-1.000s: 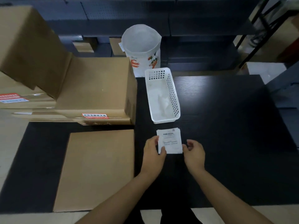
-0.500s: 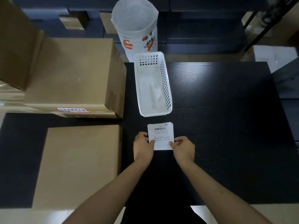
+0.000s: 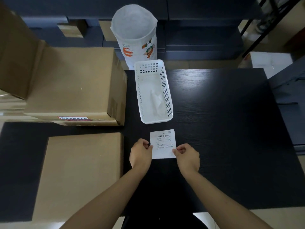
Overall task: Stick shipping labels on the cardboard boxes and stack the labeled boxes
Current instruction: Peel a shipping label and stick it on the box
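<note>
A white shipping label [image 3: 162, 142] with a barcode lies on the black table just in front of me. My left hand [image 3: 140, 153] pinches its left edge and my right hand [image 3: 187, 156] pinches its right edge. A plain cardboard box [image 3: 79, 172] without a label sits to the left of my hands. Behind it stands a larger cardboard box [image 3: 72, 81] on a stack, with a red-and-white sticker on the box below it.
A white perforated basket [image 3: 167, 96] with crumpled backing paper stands behind the label. A white bag [image 3: 134, 35] with orange prints stands behind the table. More cardboard boxes [image 3: 14, 52] rise at far left. The black table [image 3: 222, 129] extends to the right.
Both hands have shifted slightly along the label's side edges. The view has tilted, so everything sits a little lower than before.
</note>
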Tool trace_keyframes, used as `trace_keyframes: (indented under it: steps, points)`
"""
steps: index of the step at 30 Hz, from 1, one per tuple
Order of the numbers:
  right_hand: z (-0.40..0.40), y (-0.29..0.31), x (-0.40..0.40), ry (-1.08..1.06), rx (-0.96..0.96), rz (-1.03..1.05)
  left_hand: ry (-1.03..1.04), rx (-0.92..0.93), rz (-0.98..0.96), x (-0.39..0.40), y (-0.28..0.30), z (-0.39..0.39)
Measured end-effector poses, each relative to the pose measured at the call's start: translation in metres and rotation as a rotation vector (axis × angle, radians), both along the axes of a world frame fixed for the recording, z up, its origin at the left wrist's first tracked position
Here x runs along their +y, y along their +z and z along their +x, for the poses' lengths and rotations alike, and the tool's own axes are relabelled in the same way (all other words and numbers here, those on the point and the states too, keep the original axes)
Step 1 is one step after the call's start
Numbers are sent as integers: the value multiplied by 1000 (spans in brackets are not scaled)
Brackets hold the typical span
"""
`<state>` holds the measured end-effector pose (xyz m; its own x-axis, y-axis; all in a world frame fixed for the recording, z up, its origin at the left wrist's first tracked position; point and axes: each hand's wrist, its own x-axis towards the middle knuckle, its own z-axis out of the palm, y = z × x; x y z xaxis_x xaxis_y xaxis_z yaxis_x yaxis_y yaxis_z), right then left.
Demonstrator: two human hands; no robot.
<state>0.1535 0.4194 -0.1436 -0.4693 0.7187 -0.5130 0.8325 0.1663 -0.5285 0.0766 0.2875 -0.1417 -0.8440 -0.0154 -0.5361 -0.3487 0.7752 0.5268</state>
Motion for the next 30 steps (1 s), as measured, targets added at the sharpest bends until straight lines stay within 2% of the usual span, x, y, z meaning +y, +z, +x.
trace_keyframes:
  steps: [4,10,16,19,23,27,30]
  points:
    - [2,-1,-1,22,59,47,-52,43,-26,-7,1,3]
    - [4,28,2,-83,273,-254,-75,27,-16,-19,8,7]
    - [12,89,13,-254,511,-481,-100,67,106,-29,39,9]
    - [13,112,8,-257,560,-541,-50,188,223,-41,68,16]
    - [13,135,-17,-181,530,-552,-13,429,273,-70,119,31]
    - [17,158,-64,-67,492,-592,-235,794,126,-106,165,49]
    - [15,176,-107,-26,490,-703,-434,801,119,-128,176,52]
